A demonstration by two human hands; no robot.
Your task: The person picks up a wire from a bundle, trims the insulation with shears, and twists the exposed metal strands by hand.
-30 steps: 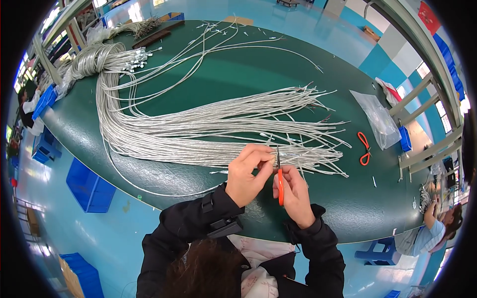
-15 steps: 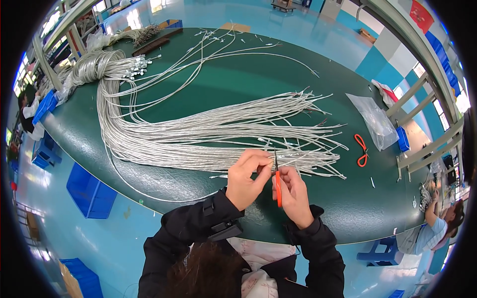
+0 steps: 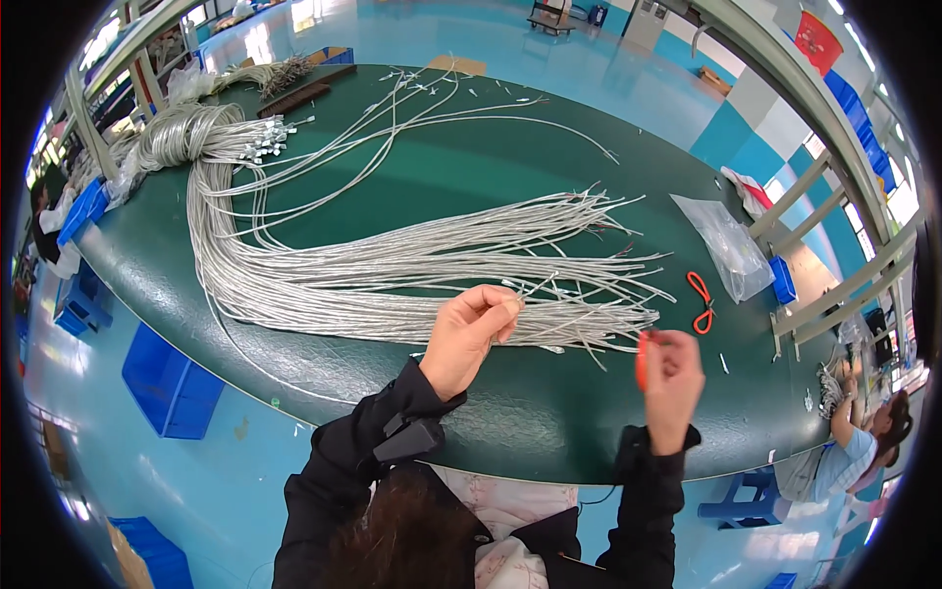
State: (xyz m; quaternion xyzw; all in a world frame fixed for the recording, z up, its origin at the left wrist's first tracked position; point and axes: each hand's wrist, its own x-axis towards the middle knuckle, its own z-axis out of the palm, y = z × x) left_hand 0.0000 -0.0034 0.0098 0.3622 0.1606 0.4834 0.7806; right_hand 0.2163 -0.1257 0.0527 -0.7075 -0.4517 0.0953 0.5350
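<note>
A long bundle of clear-sheathed silvery cables (image 3: 324,260) runs across the green table, its loose ends fanned out to the right. My left hand (image 3: 466,332) is closed in a pinch on the end of one cable (image 3: 538,288), raised above the lower part of the bundle. To the right, just past the fanned ends, my right hand (image 3: 674,378) is blurred by motion. Its fingers are closed around orange-handled scissors (image 3: 643,361); the blades cannot be made out. A second pair of red-handled scissors (image 3: 701,302) lies on the table beyond that hand.
A clear plastic bag (image 3: 724,245) and a small blue bin (image 3: 782,280) sit at the table's right. Coiled cables with white connectors (image 3: 265,139) are at the far left. A blue crate (image 3: 175,381) stands below the left edge. Another person (image 3: 856,447) works at right.
My right hand has swung away to the right with the scissors, leaving the cable end. The left hand has shifted slightly left and still pinches the cable.
</note>
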